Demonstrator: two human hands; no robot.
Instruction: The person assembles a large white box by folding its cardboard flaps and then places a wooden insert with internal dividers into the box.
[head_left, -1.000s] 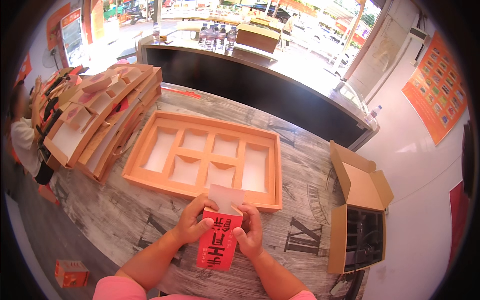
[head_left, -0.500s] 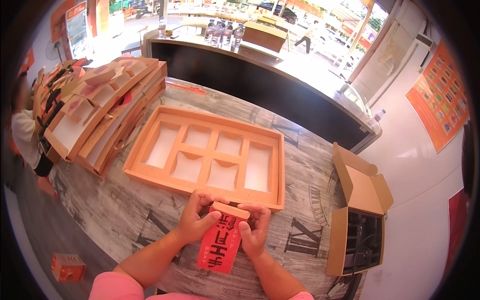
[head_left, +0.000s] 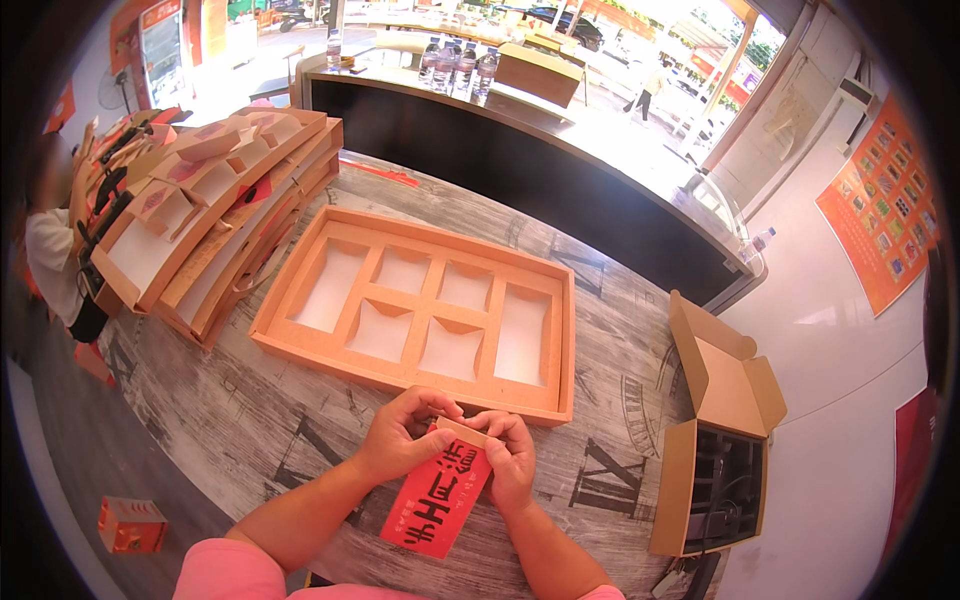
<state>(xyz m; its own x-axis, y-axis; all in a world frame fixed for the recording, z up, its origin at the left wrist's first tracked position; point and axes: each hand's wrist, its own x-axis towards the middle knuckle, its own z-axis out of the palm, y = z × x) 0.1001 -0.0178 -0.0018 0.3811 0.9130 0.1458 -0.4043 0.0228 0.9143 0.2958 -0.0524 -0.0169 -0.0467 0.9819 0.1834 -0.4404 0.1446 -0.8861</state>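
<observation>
Close in front of me, a small flat red box with large black characters slants down toward my body. Its far end shows a plain tan cardboard flap. My left hand grips the left side of that end, thumb on top of the red face. Opposite it, my right hand pinches the right corner, and the fingertips of both hands nearly meet at the flap. Just beyond lies a shallow tan cardboard box with an insert of several square and oblong compartments, showing white bottoms. Fingers hide part of the flap.
Cardboard trays stand in a leaning stack at the left. An open brown carton holding dark items and a cable sits at the right. Water bottles line the far counter. A red-and-white box lies on the floor; a person stands far left.
The red box has tilted, its near end swinging a little left. My fingertips have closed in on the flap, the right hand shifting inward. The view has moved slightly.
</observation>
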